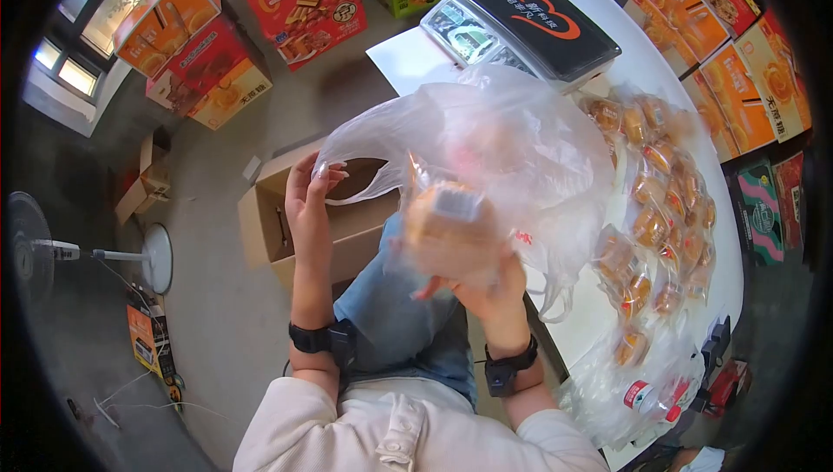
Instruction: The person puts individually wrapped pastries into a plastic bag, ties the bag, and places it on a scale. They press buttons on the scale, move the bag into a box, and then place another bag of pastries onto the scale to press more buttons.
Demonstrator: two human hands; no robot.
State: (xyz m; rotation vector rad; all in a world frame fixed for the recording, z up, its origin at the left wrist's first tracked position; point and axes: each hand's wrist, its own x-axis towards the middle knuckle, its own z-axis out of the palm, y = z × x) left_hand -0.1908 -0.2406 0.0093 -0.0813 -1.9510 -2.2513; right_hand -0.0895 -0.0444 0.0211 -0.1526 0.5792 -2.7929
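a white table [724, 281] stands by a translucent bag [538, 138], its handle held out in the left hand's [308, 187] pinched fingers, probably to spread it; before it, a blurred packet [451, 225], seemingly bread, rests in the half-curled right hand [495, 290], supported from below.

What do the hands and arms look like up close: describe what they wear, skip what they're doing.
The left hand and right hand wear no gloves; nails on the left look glossy. A black left strap and black right strap each carry a dark, boxy module. Off-white sleeves leave the forearms bare around the straps.
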